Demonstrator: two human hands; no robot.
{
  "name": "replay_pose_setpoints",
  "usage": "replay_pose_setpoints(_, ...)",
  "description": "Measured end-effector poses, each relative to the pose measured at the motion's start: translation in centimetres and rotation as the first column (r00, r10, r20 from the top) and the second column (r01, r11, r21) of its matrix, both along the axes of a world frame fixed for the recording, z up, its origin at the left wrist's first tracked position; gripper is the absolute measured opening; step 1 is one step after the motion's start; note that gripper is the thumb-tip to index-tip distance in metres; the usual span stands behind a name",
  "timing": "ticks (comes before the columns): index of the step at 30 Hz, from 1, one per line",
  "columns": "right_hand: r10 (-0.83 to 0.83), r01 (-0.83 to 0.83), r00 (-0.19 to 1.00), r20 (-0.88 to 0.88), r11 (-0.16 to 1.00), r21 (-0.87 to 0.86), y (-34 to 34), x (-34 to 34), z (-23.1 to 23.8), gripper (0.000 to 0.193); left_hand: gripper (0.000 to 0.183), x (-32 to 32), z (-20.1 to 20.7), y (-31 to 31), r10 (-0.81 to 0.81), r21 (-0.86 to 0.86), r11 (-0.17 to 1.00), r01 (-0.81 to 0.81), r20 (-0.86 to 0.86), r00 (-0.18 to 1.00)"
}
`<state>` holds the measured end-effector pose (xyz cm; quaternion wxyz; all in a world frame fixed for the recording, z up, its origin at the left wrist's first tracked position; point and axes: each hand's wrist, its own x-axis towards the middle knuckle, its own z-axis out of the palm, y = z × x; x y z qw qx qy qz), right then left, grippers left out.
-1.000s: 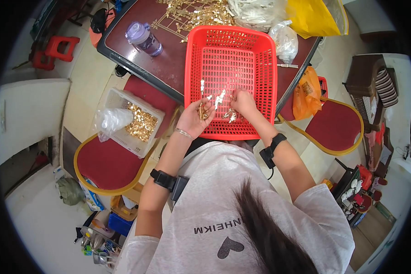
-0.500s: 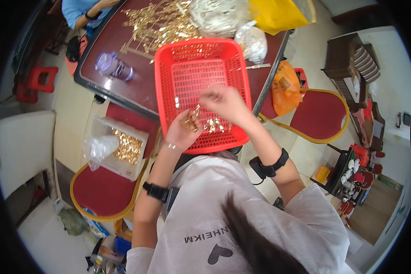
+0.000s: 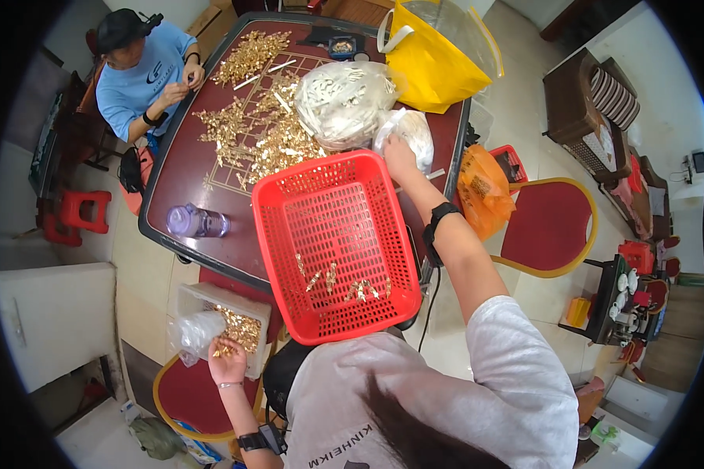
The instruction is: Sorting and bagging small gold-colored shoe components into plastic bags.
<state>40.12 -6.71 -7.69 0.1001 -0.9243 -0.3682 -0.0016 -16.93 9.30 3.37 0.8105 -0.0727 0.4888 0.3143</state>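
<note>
My left hand (image 3: 228,361) is at the near edge of a white plastic box (image 3: 260,303) heaped with small shiny gold pieces (image 3: 241,329). Its curled fingers have a few of those gold pieces in them. My right arm stretches across to the far right of the table, where my right hand (image 3: 400,159) is at a small clear plastic bag (image 3: 418,139) with whitish contents; its fingertips are hidden there. Between my arms a red perforated basket (image 3: 339,322) rests tilted against the table edge. Several small gold clusters (image 3: 360,290) lie toward its near end.
On the dark red table (image 3: 235,262) are gold piles (image 3: 289,137), a large bag of white pieces (image 3: 344,98), a yellow bag (image 3: 438,62) and a purple bottle (image 3: 199,221). Another person (image 3: 145,86) sits at the far left. Red-seated chairs (image 3: 546,227) stand either side of me.
Both hands have left the basket: the left went down to the gold-filled box, the right out to the small clear bag. The view has shifted, bringing the other person fully into sight.
</note>
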Motion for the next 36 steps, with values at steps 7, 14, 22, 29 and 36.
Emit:
replay_pose_setpoints(7, 0.235, -0.215, 0.968, 0.091, 0.959, -0.186, 0.8, -1.1, -2.7, 0.026, 0.014, -9.4, -6.8, 5.1, 0.159, 0.035, 0.987, -0.155, -0.211, 0.965)
replay_pose_setpoints(14, -0.028, 0.303, 0.589, -0.808, 0.934, 0.189, -0.2, -1.0, -3.4, 0.027, 0.013, -11.3, -9.8, 8.1, 0.27, 0.014, 0.959, -0.284, -0.356, 0.895)
replay_pose_setpoints(22, 0.064, 0.131, 0.905, -0.421, 0.899, 0.418, -1.5, -0.4, 2.0, 0.02, 0.018, -13.9, -15.4, 9.7, 0.247, -0.042, 0.957, -0.288, -0.404, 0.881)
replay_pose_setpoints(29, 0.156, 0.695, 0.531, -0.833, 0.481, 0.534, -5.1, -1.0, 6.8, 0.019, 0.045, -15.4, -17.0, 10.1, 0.142, -0.09, 0.968, -0.232, -0.569, 0.81)
replay_pose_setpoints(36, 0.305, 0.645, 0.329, -0.894, 0.618, 0.449, -6.3, -11.2, 14.9, 0.017, 0.053, -0.9, -8.4, 5.9, -0.113, 0.356, 0.836, 0.418, -0.634, 0.765)
